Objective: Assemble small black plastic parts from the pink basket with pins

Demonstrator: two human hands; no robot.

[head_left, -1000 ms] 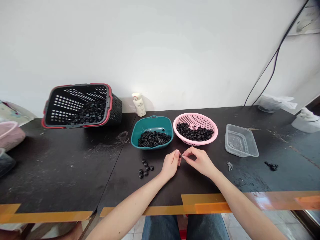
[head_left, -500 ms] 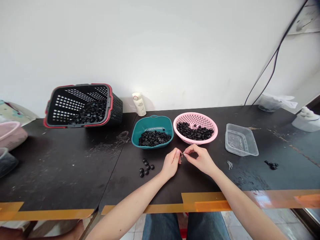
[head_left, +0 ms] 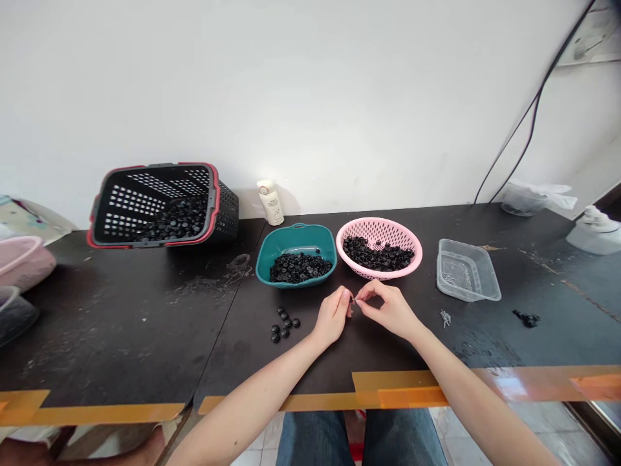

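Note:
My left hand point(head_left: 334, 317) is closed over a small part that its fingers mostly hide. Facing it, my right hand point(head_left: 391, 312) pinches a tiny thin metal pin point(head_left: 355, 300) between thumb and forefinger, its end at the left fingertips. Both hands are just above the black table in front of a pink colander point(head_left: 345, 264) of black rings and a teal basin point(head_left: 264, 279) of small black discs. Several round black caps point(head_left: 284, 323) lie left of my left hand. Loose metal pins point(head_left: 445, 318) lie right of my right hand.
A clear plastic tub point(head_left: 478, 294) with more pins stands at right, near a small black pile point(head_left: 526, 319). Back left, a tilted black basket point(head_left: 213, 223) holds black parts beside a white bottle point(head_left: 270, 204). Orange tape point(head_left: 330, 401) runs along the table's front edge.
Both hands stay almost in place, fingertips still meeting. The thin piece between them shows slightly differently; the view has shifted a little.

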